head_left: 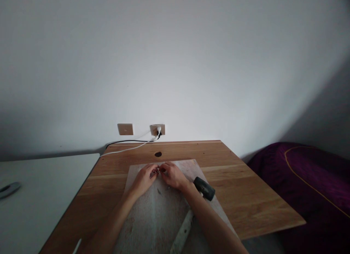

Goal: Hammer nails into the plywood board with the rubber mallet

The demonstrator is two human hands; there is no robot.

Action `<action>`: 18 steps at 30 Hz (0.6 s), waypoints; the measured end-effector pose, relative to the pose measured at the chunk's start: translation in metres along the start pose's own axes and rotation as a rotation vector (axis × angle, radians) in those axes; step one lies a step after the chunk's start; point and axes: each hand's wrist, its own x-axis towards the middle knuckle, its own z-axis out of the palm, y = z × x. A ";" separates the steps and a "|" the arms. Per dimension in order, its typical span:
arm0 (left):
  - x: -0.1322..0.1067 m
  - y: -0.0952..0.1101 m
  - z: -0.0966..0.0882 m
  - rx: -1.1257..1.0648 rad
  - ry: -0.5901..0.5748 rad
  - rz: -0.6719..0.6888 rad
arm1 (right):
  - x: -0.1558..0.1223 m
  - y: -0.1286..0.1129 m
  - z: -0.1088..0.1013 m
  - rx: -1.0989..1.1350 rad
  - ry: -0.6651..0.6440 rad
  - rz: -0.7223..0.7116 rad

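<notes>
Over the far part of a greyish board (164, 221), my left hand (147, 176) and my right hand (172, 174) meet with bent fingers. Both sets of fingertips pinch around something small that I cannot make out. A mallet with a black head (204, 188) lies right of my right wrist, its handle partly hidden under my forearm. Below that forearm rests a flat pale strip-like tool (182, 234), partly covered by the arm. A small dark scrap (159, 191) sits on the board just below my hands.
The board lies on a wooden table (224, 174) against a wall with a plugged socket (158, 129). Cables (131, 149) run left from it. A white table (41, 195) with a grey ring-shaped object (9, 189) adjoins at left. Purple fabric (295, 181) bulges at right.
</notes>
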 end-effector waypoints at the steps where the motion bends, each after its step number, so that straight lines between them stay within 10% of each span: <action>1: 0.000 0.001 0.000 0.004 0.002 -0.002 | 0.000 0.000 0.000 0.005 -0.004 0.002; 18: 0.000 -0.004 0.002 -0.016 -0.050 -0.042 | -0.001 -0.005 -0.005 0.007 -0.052 0.044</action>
